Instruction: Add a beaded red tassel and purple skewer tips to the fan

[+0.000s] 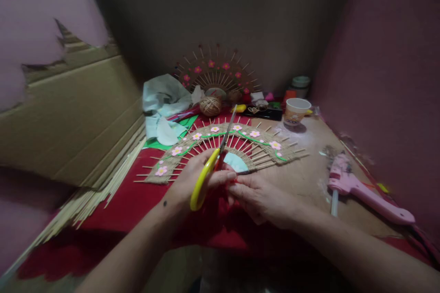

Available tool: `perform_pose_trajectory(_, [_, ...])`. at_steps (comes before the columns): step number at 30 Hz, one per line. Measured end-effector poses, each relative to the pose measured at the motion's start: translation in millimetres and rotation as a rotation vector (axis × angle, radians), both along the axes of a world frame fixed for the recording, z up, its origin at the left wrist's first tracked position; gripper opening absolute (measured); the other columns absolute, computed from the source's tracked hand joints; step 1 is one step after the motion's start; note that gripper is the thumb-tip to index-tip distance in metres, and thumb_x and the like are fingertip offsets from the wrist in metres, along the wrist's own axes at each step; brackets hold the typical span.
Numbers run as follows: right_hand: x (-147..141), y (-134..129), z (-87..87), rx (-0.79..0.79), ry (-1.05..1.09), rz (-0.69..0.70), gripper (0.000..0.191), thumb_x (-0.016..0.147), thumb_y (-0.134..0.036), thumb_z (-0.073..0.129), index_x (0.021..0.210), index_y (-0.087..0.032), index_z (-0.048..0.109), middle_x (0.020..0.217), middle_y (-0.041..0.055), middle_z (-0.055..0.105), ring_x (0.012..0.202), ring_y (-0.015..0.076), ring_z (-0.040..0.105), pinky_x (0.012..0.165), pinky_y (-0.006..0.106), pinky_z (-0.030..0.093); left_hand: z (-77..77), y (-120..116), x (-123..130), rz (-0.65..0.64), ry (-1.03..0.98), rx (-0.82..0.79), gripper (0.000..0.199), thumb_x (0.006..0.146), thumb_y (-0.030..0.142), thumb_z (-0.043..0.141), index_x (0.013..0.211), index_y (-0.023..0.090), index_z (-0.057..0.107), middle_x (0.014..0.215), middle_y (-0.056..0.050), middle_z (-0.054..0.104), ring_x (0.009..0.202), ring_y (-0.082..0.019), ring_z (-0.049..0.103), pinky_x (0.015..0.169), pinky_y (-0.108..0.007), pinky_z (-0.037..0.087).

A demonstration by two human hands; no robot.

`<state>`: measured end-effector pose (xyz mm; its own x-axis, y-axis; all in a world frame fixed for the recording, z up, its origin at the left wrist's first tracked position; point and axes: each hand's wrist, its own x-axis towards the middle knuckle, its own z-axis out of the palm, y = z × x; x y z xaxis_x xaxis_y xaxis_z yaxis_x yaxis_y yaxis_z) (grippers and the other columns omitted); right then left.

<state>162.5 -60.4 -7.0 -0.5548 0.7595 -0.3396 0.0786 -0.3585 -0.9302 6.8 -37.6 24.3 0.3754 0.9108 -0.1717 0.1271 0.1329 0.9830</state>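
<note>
Yellow-handled scissors (pixel 203 181) rest across my left hand (pixel 201 174), their blades pointing up and away over the fan. My left hand is closed round them, its thumb and finger meeting my right hand. My right hand (pixel 252 194) is pinched at the same spot, on something small and red (pixel 233 182) mostly hidden by the fingers. Just beyond both hands lies a woven twine fan (pixel 189 144) with thin sticks, pink flowers and a green wavy line. A pale blue half-round piece (pixel 236 162) sits at its inner centre.
Behind stand a second flowered fan (pixel 206 71), a twine ball (pixel 210 106) and a paper cup (pixel 296 111). A pink glue gun (pixel 364 192) lies right. Cardboard (pixel 75 123) and loose sticks (pixel 110 178) are left, beside red cloth (pixel 120 206).
</note>
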Motion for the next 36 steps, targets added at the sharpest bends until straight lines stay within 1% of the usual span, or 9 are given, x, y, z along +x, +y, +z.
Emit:
perform_pose_trajectory(6, [0.9, 0.8, -3.1, 0.086, -0.086, 0.052, 0.028, 0.093, -0.031, 0.039, 0.071, -0.017, 0.052, 0.044, -0.0083, 0.034, 0.032, 0.0042, 0.028, 0.03, 0.015, 0.022, 2.0, 3.0, 1.6, 0.004, 0.091, 0.043, 0.033, 0.066, 0.016, 0.071, 0.094, 0.016, 0.054, 0.064, 0.005, 0.058, 0.049, -0.006, 0.05, 0.043, -0.016, 0.037])
perform_pose_trajectory(10, [3.9, 1.9, -6.8, 0.011, 0.056, 0.014, 0.027, 0.091, -0.035, 0.043, 0.071, -0.018, 0.051, 0.042, -0.0092, 0.03, 0.033, 0.0044, 0.024, 0.03, 0.015, 0.02, -10.9, 9.6, -3.9, 0.05, 0.053, 0.123, 0.019, 0.069, 0.018, 0.068, 0.079, 0.016, 0.052, 0.065, 0.005, 0.055, 0.054, -0.006, 0.048, 0.049, -0.016, 0.038])
perform_pose_trajectory(13, [5.9, 3.0, -7.3, -0.099, 0.189, -0.04, 0.03, 0.09, -0.039, 0.044, 0.069, -0.019, 0.05, 0.042, -0.0096, 0.029, 0.033, 0.0042, 0.018, 0.03, 0.015, 0.014, -16.5, 12.2, -4.5, 0.089, -0.03, 0.089, 0.018, 0.07, 0.022, 0.068, 0.076, 0.017, 0.051, 0.066, 0.004, 0.055, 0.055, -0.007, 0.049, 0.051, -0.018, 0.039])
perform_pose_trajectory(19, [7.9, 5.1, -14.0, -0.16, 0.327, -0.096, 0.029, 0.085, -0.044, 0.053, 0.072, -0.019, 0.053, 0.042, -0.0101, 0.028, 0.034, 0.0039, 0.013, 0.031, 0.016, 0.01, -13.8, 15.8, -9.6, 0.165, -0.026, 0.165, 0.019, 0.072, 0.027, 0.066, 0.082, 0.017, 0.054, 0.052, 0.006, 0.047, 0.042, -0.007, 0.042, 0.041, -0.02, 0.034])
perform_pose_trajectory(22, [7.8, 6.3, -17.5, -0.132, 0.347, -0.132, 0.03, 0.084, -0.046, 0.055, 0.072, -0.019, 0.054, 0.042, -0.0098, 0.029, 0.035, 0.004, 0.014, 0.03, 0.016, 0.011, -10.2, 13.9, -15.5, 0.207, 0.041, 0.169, 0.023, 0.071, 0.032, 0.068, 0.084, 0.015, 0.057, 0.056, 0.004, 0.053, 0.045, -0.009, 0.048, 0.043, -0.022, 0.038])
perform_pose_trajectory(25, [6.6, 6.6, -17.3, -0.133, 0.348, -0.132, 0.031, 0.083, -0.047, 0.056, 0.072, -0.019, 0.054, 0.043, -0.0099, 0.027, 0.035, 0.0039, 0.013, 0.031, 0.017, 0.011, -6.4, 7.5, -13.3, 0.138, -0.017, 0.079, 0.03, 0.066, 0.027, 0.074, 0.088, 0.016, 0.057, 0.07, 0.0, 0.063, 0.06, -0.015, 0.061, 0.055, -0.025, 0.048])
perform_pose_trajectory(27, [5.3, 6.1, -15.7, -0.135, 0.331, -0.115, 0.031, 0.083, -0.048, 0.056, 0.073, -0.02, 0.053, 0.043, -0.0101, 0.026, 0.035, 0.0039, 0.012, 0.031, 0.017, 0.009, -5.4, 3.2, -7.6, 0.07, -0.088, -0.019, 0.034, 0.062, 0.021, 0.075, 0.089, 0.017, 0.055, 0.068, 0.001, 0.064, 0.062, -0.017, 0.063, 0.058, -0.026, 0.05])
perform_pose_trajectory(31, [4.4, 4.8, -15.1, -0.131, 0.285, -0.083, 0.031, 0.082, -0.05, 0.056, 0.075, -0.02, 0.054, 0.043, -0.0103, 0.027, 0.034, 0.0038, 0.013, 0.03, 0.016, 0.009, -11.8, 1.4, 0.8, 0.033, -0.161, -0.075, 0.04, 0.06, 0.019, 0.075, 0.093, 0.018, 0.052, 0.066, 0.003, 0.064, 0.05, -0.014, 0.06, 0.048, -0.024, 0.045])
perform_pose_trajectory(36, [8.7, 6.7, -18.9, -0.18, 0.324, -0.044, 0.028, 0.082, -0.047, 0.058, 0.075, -0.02, 0.053, 0.042, -0.0102, 0.028, 0.033, 0.0047, 0.015, 0.031, 0.017, 0.012, -22.3, 6.3, -2.0, -0.029, -0.173, 0.003, 0.015, 0.071, 0.024, 0.066, 0.075, 0.013, 0.058, 0.056, 0.0, 0.058, 0.049, -0.012, 0.056, 0.046, -0.022, 0.04])
